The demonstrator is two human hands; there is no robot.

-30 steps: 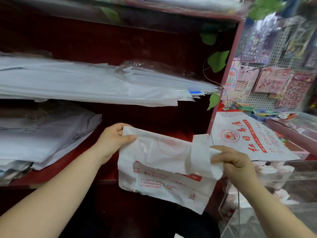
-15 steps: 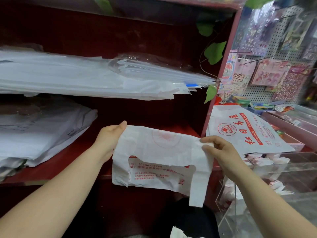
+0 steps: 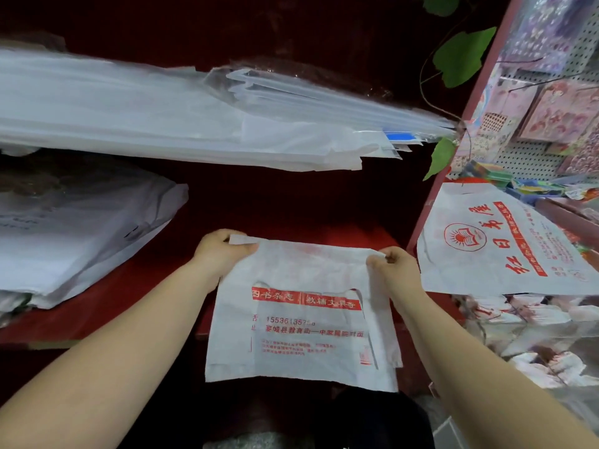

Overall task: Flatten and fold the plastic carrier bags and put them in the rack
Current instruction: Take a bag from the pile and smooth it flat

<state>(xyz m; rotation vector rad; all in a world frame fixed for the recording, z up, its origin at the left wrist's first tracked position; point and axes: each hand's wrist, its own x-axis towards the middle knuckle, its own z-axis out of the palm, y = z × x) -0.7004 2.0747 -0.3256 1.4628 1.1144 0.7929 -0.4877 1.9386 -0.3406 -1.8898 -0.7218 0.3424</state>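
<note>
Now the carrier bag (image 3: 301, 345) hangs squared at centre-bottom of frame, just in front of the red rack shelf (image 3: 123, 293), not on it yet. Vs half a sec ago, the loose handle that dangled below the bottom edge at the rt lies up along the rt side, inside the outline. L hand (image 3: 223, 251) pinches the top-left corner, thumb over the edge. R hand (image 3: 393, 270) pinches the top-right corner w/ curled fingers. Sheet is taut btwn them. So flattening looks about done; nxt prob one more fold, then onto the shelf near the bag pile (image 3: 81, 241) at mid-left.
</note>
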